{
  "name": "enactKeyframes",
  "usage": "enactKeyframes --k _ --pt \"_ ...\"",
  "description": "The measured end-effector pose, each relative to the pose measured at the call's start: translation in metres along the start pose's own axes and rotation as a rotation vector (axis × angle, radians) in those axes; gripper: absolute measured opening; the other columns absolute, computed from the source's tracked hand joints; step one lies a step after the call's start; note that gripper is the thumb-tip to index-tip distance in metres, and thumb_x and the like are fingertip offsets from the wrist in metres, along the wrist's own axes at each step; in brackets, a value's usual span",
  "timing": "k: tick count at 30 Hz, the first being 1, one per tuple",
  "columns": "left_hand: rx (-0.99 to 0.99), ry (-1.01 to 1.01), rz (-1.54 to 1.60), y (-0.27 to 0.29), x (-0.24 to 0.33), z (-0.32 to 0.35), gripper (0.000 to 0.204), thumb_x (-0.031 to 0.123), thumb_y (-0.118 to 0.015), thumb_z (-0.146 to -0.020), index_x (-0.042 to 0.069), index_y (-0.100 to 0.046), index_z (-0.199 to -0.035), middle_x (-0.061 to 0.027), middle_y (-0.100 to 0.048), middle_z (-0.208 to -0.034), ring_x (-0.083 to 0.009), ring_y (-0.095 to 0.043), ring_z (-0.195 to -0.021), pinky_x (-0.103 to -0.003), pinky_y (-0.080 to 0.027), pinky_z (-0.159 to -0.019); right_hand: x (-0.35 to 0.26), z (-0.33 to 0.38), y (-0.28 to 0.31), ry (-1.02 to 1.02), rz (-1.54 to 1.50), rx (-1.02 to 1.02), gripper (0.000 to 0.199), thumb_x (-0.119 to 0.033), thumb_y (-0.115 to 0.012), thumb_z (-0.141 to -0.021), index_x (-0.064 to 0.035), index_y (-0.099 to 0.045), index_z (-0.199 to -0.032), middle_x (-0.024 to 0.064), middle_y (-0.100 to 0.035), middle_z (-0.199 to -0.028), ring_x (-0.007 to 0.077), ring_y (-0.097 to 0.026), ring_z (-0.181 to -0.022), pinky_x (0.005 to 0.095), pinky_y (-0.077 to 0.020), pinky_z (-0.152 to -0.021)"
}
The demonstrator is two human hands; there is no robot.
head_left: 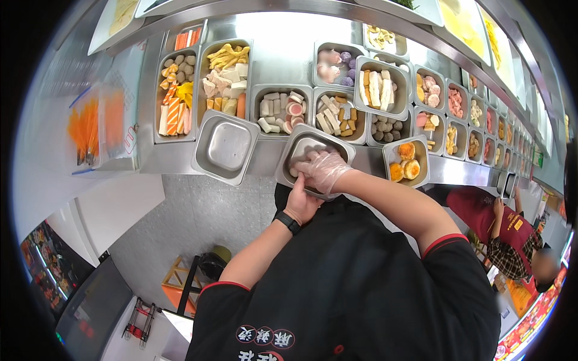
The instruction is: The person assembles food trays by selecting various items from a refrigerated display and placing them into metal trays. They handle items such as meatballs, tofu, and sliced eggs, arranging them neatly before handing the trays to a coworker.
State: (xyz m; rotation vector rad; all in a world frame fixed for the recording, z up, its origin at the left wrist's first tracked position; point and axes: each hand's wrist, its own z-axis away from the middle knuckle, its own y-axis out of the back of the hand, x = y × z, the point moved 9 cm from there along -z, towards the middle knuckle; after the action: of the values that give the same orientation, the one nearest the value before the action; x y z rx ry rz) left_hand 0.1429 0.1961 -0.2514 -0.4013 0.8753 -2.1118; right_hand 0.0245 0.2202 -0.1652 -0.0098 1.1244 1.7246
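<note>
The pan (288, 157) sits at the table's (368, 157) edge, the left hand's (304, 202) grip clamped on its near rim. The gloved right hand (325, 171) reaches inside; whether its fingers close, I cannot tell. Likely stiff, light, slippery metal: best held by the rim.

Left head-worn fisheye, faces steeply down; left hand (303, 203), right hand (326, 170) close, surface (460, 173) running far right.
</note>
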Motion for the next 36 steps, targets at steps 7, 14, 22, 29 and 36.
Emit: enactKeyframes --k 7,14,22,29,36 --pt "0.05 -0.347 -0.175 -0.026 0.056 0.055 0.053 0.04 -0.044 -0.113 0.007 -0.049 -0.154 -0.0099 -0.057 -0.155 -0.028 -0.053 -0.143 -0.048 -0.041 -0.121 -0.045 0.009 0.04 -0.029 -0.118 0.065 0.058 -0.044 -0.062 -0.1 -0.026 -0.052 -0.154 0.0224 -0.062 -0.133 0.0424 -0.064 -0.124 0.0555 -0.0504 -0.103" --pt "0.158 -0.794 -0.587 -0.057 0.151 0.178 0.07 0.036 -0.059 -0.11 0.004 -0.029 -0.165 -0.0113 -0.044 -0.162 -0.0254 -0.044 -0.149 -0.044 -0.035 -0.125 -0.141 -0.015 0.093 0.196 -0.408 0.259 0.06 -0.034 -0.061 -0.101 -0.022 -0.047 -0.158 0.0264 -0.06 -0.129 0.047 -0.063 -0.118 0.0528 -0.0539 -0.1" --pt "0.656 -0.871 -1.511 -0.111 0.241 0.276 0.114 0.046 -0.072 -0.096 -0.011 -0.004 -0.166 -0.0319 -0.029 -0.167 -0.0364 -0.037 -0.153 -0.044 -0.037 -0.121 -0.225 -0.095 0.065 0.371 -1.103 0.094 0.071 -0.037 -0.058 -0.106 -0.0201 -0.028 -0.169 0.0242 -0.048 -0.154 0.0386 -0.055 -0.136 0.0427 -0.0438 -0.115" --pt "0.841 -0.318 -1.724 -0.147 0.28 0.244 0.108 0.05 -0.069 -0.091 -0.015 -0.018 -0.16 -0.0291 -0.068 -0.121 -0.0293 -0.073 -0.091 -0.034 -0.059 -0.057 -0.231 -0.133 0.056 0.312 -1.846 -0.09 0.08 -0.022 -0.07 -0.1 -0.0199 -0.025 -0.167 0.0107 -0.042 -0.163 0.0241 -0.051 -0.134 0.0372 -0.0427 -0.115" --pt "0.864 -0.114 -2.078 -0.176 0.288 0.214 0.107 0.055 -0.066 -0.092 -0.019 -0.023 -0.157 -0.0371 -0.068 -0.122 -0.0438 -0.073 -0.107 -0.045 -0.06 -0.084 -0.216 -0.109 0.059 0.174 -2.324 -0.008 0.043 -0.033 -0.045 -0.114 -0.0159 -0.043 -0.153 0.0059 -0.058 -0.139 0.0192 -0.055 -0.122 0.0349 -0.0485 -0.106"
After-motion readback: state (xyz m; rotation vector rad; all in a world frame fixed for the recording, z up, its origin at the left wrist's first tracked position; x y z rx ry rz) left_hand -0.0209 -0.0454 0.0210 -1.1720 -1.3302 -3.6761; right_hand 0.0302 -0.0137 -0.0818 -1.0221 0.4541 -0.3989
